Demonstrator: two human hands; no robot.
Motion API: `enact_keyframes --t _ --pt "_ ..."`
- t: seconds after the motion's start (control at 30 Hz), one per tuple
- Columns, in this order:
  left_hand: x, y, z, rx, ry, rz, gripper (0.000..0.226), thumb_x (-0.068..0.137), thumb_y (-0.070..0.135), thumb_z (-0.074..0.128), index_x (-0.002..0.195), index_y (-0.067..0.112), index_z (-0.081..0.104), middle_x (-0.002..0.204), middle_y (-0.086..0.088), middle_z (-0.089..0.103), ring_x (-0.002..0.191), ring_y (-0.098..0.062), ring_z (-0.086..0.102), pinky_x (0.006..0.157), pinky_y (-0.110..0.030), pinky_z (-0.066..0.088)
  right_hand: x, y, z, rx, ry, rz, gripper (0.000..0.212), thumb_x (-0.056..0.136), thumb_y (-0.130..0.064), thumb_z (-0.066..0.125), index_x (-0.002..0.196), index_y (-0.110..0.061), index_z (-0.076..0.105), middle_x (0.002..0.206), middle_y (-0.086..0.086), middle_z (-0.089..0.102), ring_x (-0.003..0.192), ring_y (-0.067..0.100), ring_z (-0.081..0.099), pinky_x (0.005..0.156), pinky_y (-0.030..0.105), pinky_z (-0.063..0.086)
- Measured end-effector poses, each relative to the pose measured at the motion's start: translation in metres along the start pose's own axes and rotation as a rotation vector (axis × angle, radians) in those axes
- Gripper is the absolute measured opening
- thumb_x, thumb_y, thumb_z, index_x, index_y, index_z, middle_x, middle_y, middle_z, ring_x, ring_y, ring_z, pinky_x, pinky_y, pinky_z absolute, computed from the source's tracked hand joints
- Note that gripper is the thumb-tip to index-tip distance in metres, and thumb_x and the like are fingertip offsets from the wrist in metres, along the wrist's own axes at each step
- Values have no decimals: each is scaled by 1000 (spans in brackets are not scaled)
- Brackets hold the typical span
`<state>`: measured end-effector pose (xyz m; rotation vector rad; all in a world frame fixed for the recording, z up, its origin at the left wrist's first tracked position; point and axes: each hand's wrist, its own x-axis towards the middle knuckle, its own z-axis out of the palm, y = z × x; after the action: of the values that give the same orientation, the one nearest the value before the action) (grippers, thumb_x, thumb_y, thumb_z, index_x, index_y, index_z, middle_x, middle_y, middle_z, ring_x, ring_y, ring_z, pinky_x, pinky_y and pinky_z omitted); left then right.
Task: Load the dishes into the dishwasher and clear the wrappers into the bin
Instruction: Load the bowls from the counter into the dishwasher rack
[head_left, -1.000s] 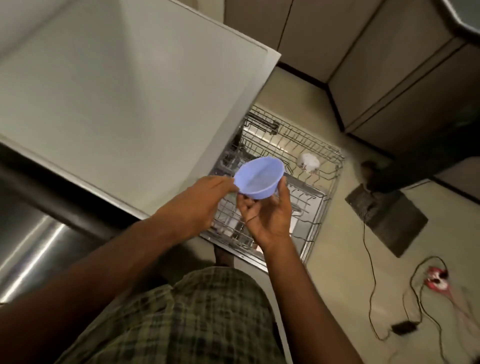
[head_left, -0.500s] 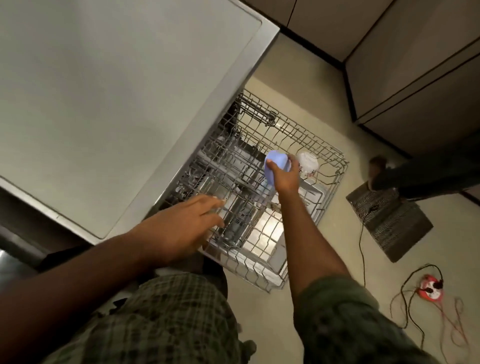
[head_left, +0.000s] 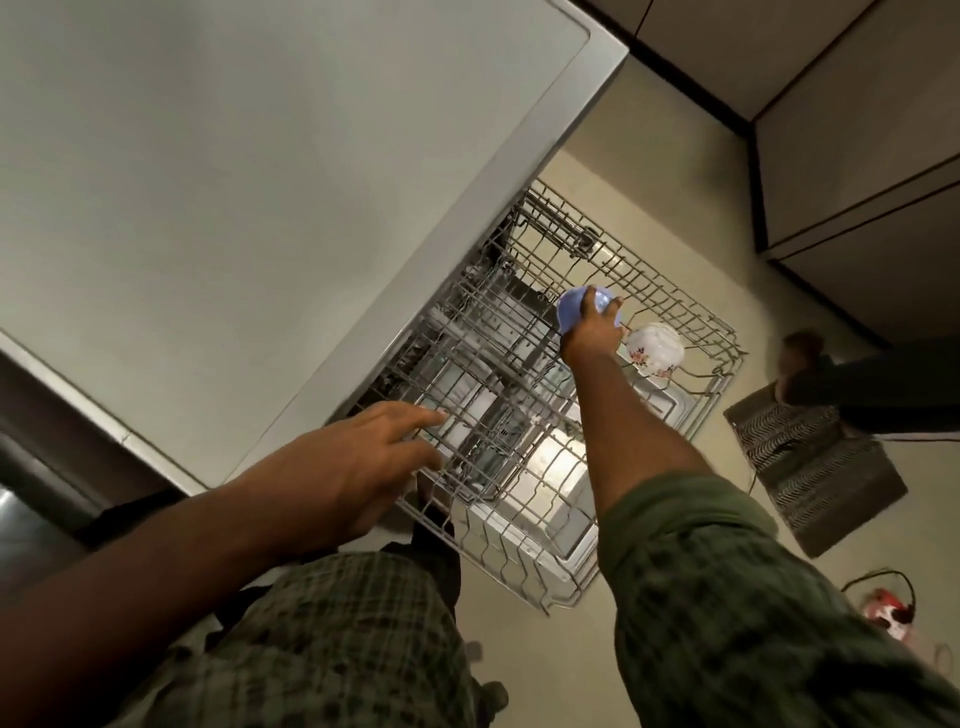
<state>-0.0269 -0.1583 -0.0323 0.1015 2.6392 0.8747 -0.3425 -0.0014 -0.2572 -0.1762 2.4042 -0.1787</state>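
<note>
Loading was the step in hand: a person leaned over the pulled-out rack of the dishwasher, right arm stretched out, setting a blue bowl down among the wires toward the far side. The right hand grasped the bowl from above, fingers curled over its upturned base, so that it appeared to be going in mouth down. It was just beside a white floral bowl already seated in the rack near the outer rail; whether the two touched could not be told. The left hand hung over the rack's near edge with fingers spread and fairly straight, holding nothing; its fingertips lay near the wires, though contact could not be made out. By the look of it, the next move called for seating the blue bowl between the tines, tilted enough to drain and clear of its floral neighbour, before the fingers let go. Much of the rack stood bare, which suggested the job was at an early stage. No wrappers and no bin were in sight. A counter overhung the machine at left, while a ribbed mat and a red power strip lay on the floor to the right.
</note>
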Motion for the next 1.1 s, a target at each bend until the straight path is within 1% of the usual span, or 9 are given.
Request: enact_keyframes --t 0.2,0.27,0.33,0.43,0.57,0.73,0.9,0.97,1.1 --pt "-1 8 -3 17 17 -17 38 90 5 71 126 18 66 155 -12 51 142 -30 48 106 -40 49 -30 12 8 87 130 -79 97 92 1 62 167 -36 14 176 14 -3 148 53 32 99 49 53" --pt "-4 12 -4 -1 20 -33 37 96 10 66 131 21 65 160 -6 44 147 -24 40 113 -35 40 -50 13 12 113 159 -125 94 92 2 59 167 -34 16 175 16 1 144 51 39 86 40 49" --pt "-6 15 -4 -12 21 -53 36 102 16 59 138 24 62 165 0 36 152 -19 30 120 -37 36 -74 11 15 142 178 -166 92 91 5 56 168 -31 18 175 18 5 137 51 47 82 39 46" --pt "-10 18 -3 1 1 -77 42 105 21 56 146 29 54 169 6 27 155 -14 22 125 -39 30 -114 6 18 145 200 -232 90 91 7 55 167 -28 22 175 17 7 141 47 45 87 39 49" --pt "-27 17 0 24 20 -92 52 106 29 55 156 32 41 169 12 23 155 -11 18 126 -30 21 -169 2 21 120 259 -312 81 98 3 50 165 -34 25 176 11 7 154 40 29 106 54 51" --pt "-62 12 -2 13 137 -131 60 106 29 56 161 29 33 169 8 26 155 -13 20 128 -34 23 -233 -17 23 170 354 -463 64 104 -13 53 162 -32 36 171 11 29 152 36 34 118 58 40" --pt "-115 5 -10 -25 328 -207 59 105 27 59 159 17 39 164 -2 38 152 -19 30 127 -37 27 -320 -67 13 336 470 -814 40 105 -16 57 144 -19 62 143 4 64 131 23 57 110 43 49" --pt "-144 1 -12 -52 414 -273 59 104 26 61 158 16 42 163 -3 41 150 -19 33 127 -33 25 -352 -95 15 354 461 -1000 35 103 -13 57 136 -12 67 134 5 68 124 24 62 107 38 50" --pt "-201 -3 -17 -125 542 -444 62 104 29 59 161 19 35 166 1 35 153 -13 27 128 -30 21 -406 -152 30 290 289 -1251 36 101 -16 59 137 -13 66 133 1 67 122 16 59 108 14 38"
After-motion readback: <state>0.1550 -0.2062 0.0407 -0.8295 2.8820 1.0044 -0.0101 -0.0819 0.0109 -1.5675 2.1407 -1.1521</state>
